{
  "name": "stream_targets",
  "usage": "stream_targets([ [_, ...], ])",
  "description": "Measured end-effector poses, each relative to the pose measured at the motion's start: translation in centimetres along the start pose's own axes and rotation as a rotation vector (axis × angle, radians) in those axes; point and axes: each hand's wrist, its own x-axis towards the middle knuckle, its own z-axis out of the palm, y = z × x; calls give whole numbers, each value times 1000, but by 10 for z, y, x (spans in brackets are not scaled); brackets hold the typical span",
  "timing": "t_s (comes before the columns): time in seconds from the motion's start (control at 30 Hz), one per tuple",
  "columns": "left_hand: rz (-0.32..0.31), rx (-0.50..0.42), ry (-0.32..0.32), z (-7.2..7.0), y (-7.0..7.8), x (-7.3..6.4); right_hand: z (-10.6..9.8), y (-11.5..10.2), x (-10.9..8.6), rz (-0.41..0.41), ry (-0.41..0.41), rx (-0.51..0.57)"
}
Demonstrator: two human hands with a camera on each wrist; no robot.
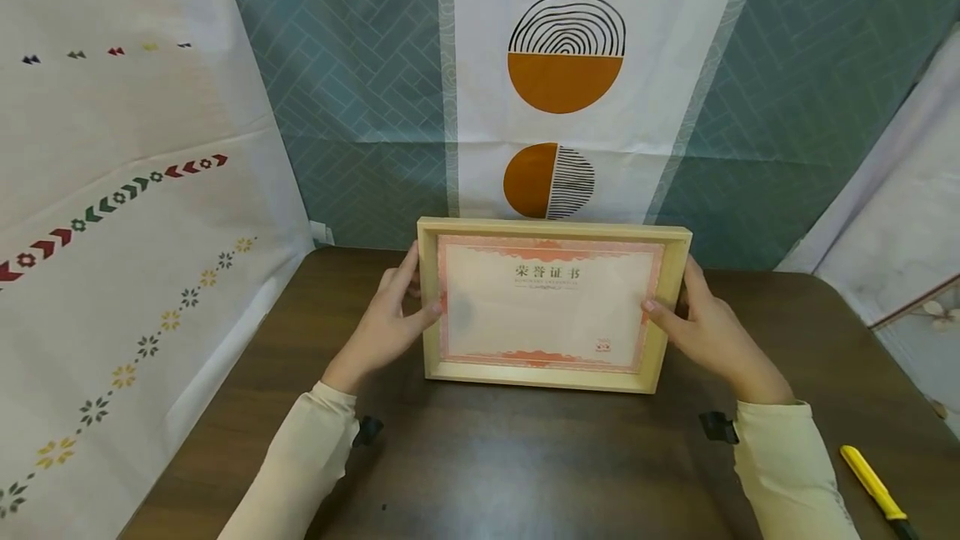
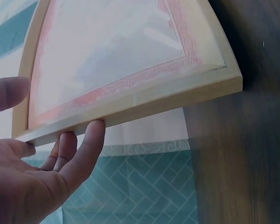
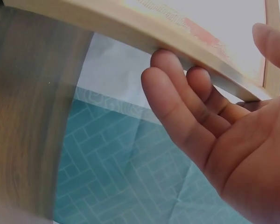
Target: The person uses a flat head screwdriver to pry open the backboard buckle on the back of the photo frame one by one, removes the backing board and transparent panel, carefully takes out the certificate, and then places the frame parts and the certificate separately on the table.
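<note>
A light wooden picture frame stands near the table's back edge, leaning slightly and facing me. Inside it is a certificate with a red ornate border and Chinese characters along the top. My left hand grips the frame's left side, thumb over the front and fingers along the outer edge. On the opposite side my right hand holds it the same way. In the left wrist view, fingertips touch the side of the frame. The right wrist view shows fingers against the other side edge.
The dark brown wooden table spreads out in front of the frame. A yellow-handled tool lies at the right front. Behind hangs a green and white patterned cloth; another white cloth borders the left.
</note>
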Motion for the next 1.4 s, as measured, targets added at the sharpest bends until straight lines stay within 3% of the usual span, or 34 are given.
stream_targets([
  [0.4,7,-67,-13,9,16,-16,1,-10,-28,-15,90,-69],
  [0.57,24,-84,7,8,25,-23,2,-17,-39,-71,129,-37],
  [0.67,35,-97,5,6,31,-26,-1,-22,-47,-106,118,5],
  [0.83,60,-150,-5,5,39,-34,-7,-26,-59,-76,68,78],
  [1.13,109,-309,-16,3,46,-52,0,-26,-75,-223,126,356],
  [1.3,143,-396,-25,2,47,-60,7,-21,-82,-256,90,679],
  [1.4,180,-455,-48,3,45,-63,10,-17,-85,-295,62,814],
])
